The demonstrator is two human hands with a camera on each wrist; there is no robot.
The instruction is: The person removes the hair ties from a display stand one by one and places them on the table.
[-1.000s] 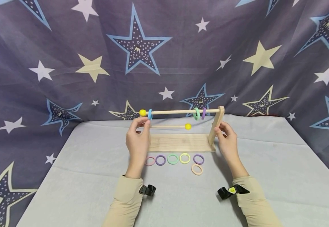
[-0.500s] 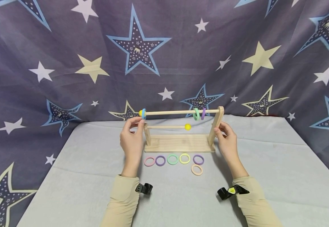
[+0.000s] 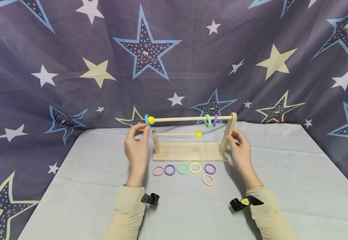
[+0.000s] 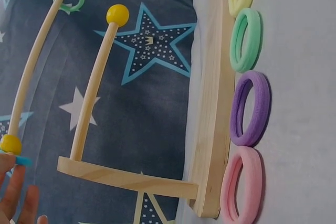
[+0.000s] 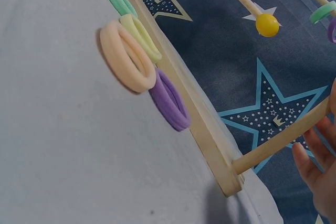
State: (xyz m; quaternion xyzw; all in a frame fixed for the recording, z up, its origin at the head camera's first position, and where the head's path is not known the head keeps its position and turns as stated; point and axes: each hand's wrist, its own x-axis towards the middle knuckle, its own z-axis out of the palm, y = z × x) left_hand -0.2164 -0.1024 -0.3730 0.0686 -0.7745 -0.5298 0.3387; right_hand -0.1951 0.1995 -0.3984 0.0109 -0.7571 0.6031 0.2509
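Note:
My left hand pinches a blue hair tie between thumb and fingers. The tie is at the outer left side of the yellow ball that caps the upper rod of a wooden rack; whether it is fully clear of the ball I cannot tell. My right hand grips the rack's tall right post, thumb in front. Green and purple hair ties hang on that rod near the post. In the left wrist view, fingers partly hide the blue hair tie.
Along the front of the rack base lie pink, purple, green, yellow and purple hair ties, with a peach one closer in. A lower rod with a yellow ball end juts right from the short left post.
My left hand has moved left, drawing the blue hair tie along the rod's end and over the yellow ball to its outer side. My right hand has stayed on the post.

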